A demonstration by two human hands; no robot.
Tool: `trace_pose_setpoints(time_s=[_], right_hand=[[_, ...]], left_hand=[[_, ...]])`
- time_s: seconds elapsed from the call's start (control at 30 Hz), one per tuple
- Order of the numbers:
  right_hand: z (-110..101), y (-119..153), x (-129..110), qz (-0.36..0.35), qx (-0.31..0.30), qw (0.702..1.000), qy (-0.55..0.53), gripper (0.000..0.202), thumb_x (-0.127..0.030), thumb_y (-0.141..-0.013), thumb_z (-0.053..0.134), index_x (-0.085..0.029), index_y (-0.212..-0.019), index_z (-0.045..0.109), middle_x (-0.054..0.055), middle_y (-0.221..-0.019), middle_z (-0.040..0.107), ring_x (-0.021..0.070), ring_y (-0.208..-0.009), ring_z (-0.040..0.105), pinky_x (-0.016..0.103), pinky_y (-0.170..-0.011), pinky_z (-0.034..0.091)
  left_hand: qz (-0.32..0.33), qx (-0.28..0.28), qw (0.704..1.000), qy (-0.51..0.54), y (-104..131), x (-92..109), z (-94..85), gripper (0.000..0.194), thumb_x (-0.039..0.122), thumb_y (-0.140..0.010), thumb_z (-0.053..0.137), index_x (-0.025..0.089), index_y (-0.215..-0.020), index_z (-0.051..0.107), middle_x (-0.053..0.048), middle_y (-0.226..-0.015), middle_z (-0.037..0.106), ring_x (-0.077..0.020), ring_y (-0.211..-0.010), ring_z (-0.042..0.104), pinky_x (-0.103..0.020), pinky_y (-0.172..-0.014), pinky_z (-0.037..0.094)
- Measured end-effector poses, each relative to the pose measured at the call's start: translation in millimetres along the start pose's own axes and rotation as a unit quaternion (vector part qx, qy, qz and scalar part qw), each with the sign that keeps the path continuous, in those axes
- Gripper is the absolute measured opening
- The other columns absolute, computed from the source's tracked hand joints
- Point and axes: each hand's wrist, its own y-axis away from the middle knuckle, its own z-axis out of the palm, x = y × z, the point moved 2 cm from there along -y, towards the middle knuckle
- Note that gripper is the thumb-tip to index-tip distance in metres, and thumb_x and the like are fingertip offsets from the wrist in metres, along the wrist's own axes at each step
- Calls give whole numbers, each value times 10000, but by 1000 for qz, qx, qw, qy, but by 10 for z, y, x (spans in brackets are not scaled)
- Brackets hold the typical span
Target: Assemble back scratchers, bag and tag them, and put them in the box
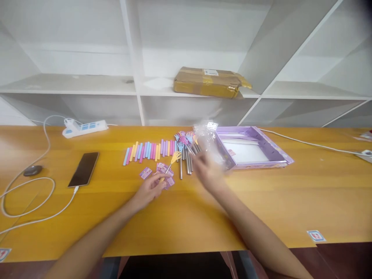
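My left hand is closed on the lower end of a small back scratcher with a yellow hand-shaped head and a metal shaft. Beneath it lie several pink-purple printed cards. My right hand, smeared by motion, is beside a pile of back scratchers with blue, pink and yellow heads. Whether its fingers grip anything cannot be made out. A clear plastic bag lies just beyond that hand. Left of the pile, a row of pink, blue, purple and yellow tubes runs across the table.
A purple open box sits to the right. On the left are a phone on a white cable, a black mouse and a power strip. A taped brown carton rests on the shelf behind the wooden table.
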Motion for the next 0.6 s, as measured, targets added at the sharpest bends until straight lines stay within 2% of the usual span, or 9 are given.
trace_pose_setpoints(time_s=[0.07, 0.13, 0.2, 0.27, 0.33, 0.4, 0.47, 0.53, 0.6], right_hand=[[198, 197, -421, -87, -83, 991, -56, 200, -280, -1105, 511, -249, -1086, 708, 28, -911, 691, 186, -803, 634, 292, -729, 514], [333, 361, -725, -217, -120, 966, -73, 194, -251, -1107, 506, -216, -1128, 696, 64, -973, 710, 207, -857, 653, 330, -791, 539], [376, 449, -830, -300, -113, 944, -83, 201, -255, -1102, 514, -182, -1176, 685, 113, -1057, 710, 233, -933, 663, 372, -841, 554], [343, 451, -761, -314, -82, 936, -135, 199, -255, -1095, 509, -188, -1160, 684, 117, -1079, 702, 228, -962, 665, 374, -845, 561], [284, 386, -598, -255, -33, 941, -221, 206, -250, -1093, 480, -214, -1043, 677, 88, -1011, 683, 208, -929, 655, 357, -824, 554], [260, 293, -418, -125, 26, 945, -300, 249, -296, -1101, 471, -225, -920, 627, 55, -911, 630, 192, -856, 622, 340, -777, 536], [312, 219, -287, 25, 38, 924, -380, 242, -413, -1095, 515, -231, -963, 604, 20, -867, 586, 170, -760, 583, 313, -694, 513], [424, 186, -250, 119, -30, 871, -475, 321, -542, -1043, 600, -238, -1143, 610, 9, -926, 618, 150, -704, 579, 288, -625, 502], [535, 195, -291, 143, -129, 815, -546, 466, -625, -977, 678, -238, -1230, 622, 26, -1017, 677, 151, -735, 615, 288, -639, 527]], left_hand=[[-31, -44, 997, 61, 25, -35, 70, 550, 629, -950, 728, 196, -1284, 671, 105, -605, 366, -84, -493, 307, -226, -491, 230], [-50, -44, 992, 108, 49, -77, 138, 514, 629, -894, 801, 190, -1119, 655, 113, -614, 355, -63, -492, 282, -219, -490, 201], [-62, -13, 988, 144, 64, -114, 188, 505, 638, -871, 823, 190, -935, 598, 108, -622, 365, -48, -492, 273, -214, -481, 188], [-66, 11, 984, 165, 65, -126, 215, 517, 662, -896, 785, 190, -881, 575, 106, -604, 363, -45, -479, 266, -213, -472, 178], [-53, 17, 985, 165, 56, -114, 214, 501, 660, -924, 753, 185, -899, 596, 112, -562, 353, -46, -456, 254, -212, -466, 172], [-38, 23, 986, 159, 44, -100, 188, 491, 651, -925, 757, 188, -891, 594, 120, -522, 344, -46, -434, 239, -211, -463, 163], [-31, 32, 987, 156, 35, -105, 153, 507, 654, -908, 774, 198, -845, 563, 123, -508, 337, -44, -428, 232, -209, -463, 164], [-29, 30, 988, 146, 31, -133, 131, 517, 662, -900, 780, 203, -830, 553, 122, -511, 341, -43, -431, 245, -209, -471, 186], [-31, 18, 992, 123, 33, -171, 127, 516, 673, -898, 775, 199, -843, 578, 120, -513, 352, -46, -435, 266, -213, -483, 216]])
